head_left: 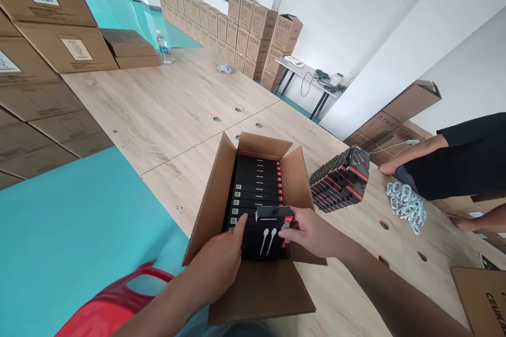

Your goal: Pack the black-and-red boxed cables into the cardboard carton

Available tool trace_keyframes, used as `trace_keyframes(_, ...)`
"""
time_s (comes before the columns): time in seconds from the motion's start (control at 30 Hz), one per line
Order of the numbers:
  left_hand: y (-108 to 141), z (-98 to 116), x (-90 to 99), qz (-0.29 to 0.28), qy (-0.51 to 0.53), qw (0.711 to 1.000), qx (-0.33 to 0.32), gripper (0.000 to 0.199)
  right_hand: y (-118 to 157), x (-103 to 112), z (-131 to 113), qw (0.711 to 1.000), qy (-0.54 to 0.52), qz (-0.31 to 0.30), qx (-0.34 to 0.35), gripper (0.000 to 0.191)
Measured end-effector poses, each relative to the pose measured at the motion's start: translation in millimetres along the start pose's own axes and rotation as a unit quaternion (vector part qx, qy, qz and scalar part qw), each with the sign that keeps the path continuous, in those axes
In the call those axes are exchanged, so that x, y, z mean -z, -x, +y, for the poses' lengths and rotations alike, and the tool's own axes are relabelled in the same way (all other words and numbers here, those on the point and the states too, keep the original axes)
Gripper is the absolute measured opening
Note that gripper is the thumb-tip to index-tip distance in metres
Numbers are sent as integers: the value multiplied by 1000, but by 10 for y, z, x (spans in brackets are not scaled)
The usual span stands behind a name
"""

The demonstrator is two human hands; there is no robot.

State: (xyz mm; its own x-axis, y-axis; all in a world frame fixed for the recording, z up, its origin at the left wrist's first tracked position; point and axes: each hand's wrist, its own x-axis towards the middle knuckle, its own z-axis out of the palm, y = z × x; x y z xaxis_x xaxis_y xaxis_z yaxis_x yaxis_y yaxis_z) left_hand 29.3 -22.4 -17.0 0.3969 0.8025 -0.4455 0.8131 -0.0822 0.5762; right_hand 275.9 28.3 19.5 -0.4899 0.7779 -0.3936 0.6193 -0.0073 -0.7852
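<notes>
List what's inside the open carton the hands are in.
The open carton holds a row of black retail boxes on edge. Both hands, left hand and right hand, grip one cable box at the near end. Lower layers and the carton floor are covered.

One open carton (253,221) sits on the table, about ten black retail boxes (258,184) packed inside it. One more black box (272,231) is held between two hands. One water bottle (163,47), one red chair (118,300), one heap of white cables (407,205).

The carton (484,300) at the lower right shows cut-off letters "CEUKA"; other labels are illegible.
</notes>
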Motion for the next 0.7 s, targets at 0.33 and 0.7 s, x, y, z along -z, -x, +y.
trace_keyframes(0.33,-106,-357,-61,53,199,978,-36,86,-26,-567,-346,908,418,-30,3,16)
trace_keyframes(0.7,-19,-175,-96,53,-111,991,-55,27,-358,-842,-141,915,391,-94,-31,34)
